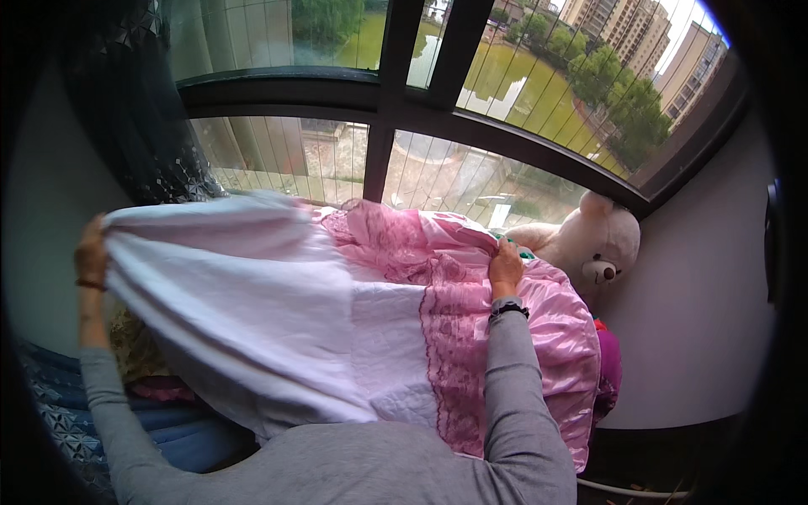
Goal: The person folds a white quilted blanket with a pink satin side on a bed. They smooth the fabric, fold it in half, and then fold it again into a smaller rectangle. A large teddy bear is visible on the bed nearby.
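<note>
A large quilted cover [246, 271], white on this face with pink lace trim [456, 353] and a pink satin ruffle [562, 353], stretches between my two hands. At the far left, my left hand [93, 255] grips the white cloth's edge and lifts it. My right hand [507, 266] is closed on the pink satin fabric near the window side, beside a small green patch. The white part is raised and blurred, while the lace part lies flatter over what is beneath. Whatever lies under the cover is mostly hidden.
A white teddy bear [603, 243] sits in the right corner against the window. Dark window frames [385, 104] run along the far side. A dark curtain [136, 120] hangs at left, with blue patterned fabric [82, 416] below. Purple fabric [608, 366] shows beyond the ruffle.
</note>
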The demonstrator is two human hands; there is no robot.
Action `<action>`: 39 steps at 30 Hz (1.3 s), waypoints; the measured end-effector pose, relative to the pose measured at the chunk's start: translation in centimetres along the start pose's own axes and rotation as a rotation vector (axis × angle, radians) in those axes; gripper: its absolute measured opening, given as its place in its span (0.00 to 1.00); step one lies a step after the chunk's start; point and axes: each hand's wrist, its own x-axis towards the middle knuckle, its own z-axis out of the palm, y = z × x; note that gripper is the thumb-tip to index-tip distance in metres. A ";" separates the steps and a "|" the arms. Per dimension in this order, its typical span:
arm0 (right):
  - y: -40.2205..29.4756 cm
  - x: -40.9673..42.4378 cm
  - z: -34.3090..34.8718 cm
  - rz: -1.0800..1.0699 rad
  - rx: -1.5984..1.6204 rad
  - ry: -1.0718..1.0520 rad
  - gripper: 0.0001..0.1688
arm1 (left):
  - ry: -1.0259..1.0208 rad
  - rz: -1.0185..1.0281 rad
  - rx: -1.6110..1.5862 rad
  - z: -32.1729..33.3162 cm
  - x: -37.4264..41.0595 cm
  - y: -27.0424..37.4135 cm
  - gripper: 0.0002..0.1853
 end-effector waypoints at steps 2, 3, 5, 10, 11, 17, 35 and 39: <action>-1.1 0.1 0.8 0.004 -0.006 -0.031 0.07 | -0.187 -0.383 0.159 -5.8 -2.9 -12.0 0.19; -0.9 0.2 0.6 0.007 -0.031 -0.045 0.08 | -0.213 -0.592 0.157 -7.1 -4.7 -14.5 0.20; 0.1 0.1 0.9 -0.001 -0.015 -0.003 0.09 | -0.294 -0.904 0.133 -8.4 -8.2 -18.0 0.21; -1.2 -0.1 0.4 0.039 0.092 -0.072 0.13 | -0.472 -0.573 0.014 -0.4 -16.9 -12.1 0.25; -0.2 0.0 -0.7 0.052 0.058 -0.074 0.13 | -0.608 -0.601 -0.217 3.2 -17.4 -6.0 0.23; 0.2 0.5 -0.9 -0.003 0.138 -0.019 0.12 | -0.421 -0.234 -0.632 8.4 -15.7 20.5 0.16; -3.8 -8.5 -13.5 -0.284 0.476 -0.072 0.07 | -0.718 -0.017 -1.416 -0.6 -8.7 60.7 0.35; -6.4 -7.2 -16.3 -0.328 0.489 -0.112 0.08 | -0.296 0.224 -1.132 -4.5 -11.2 60.8 0.53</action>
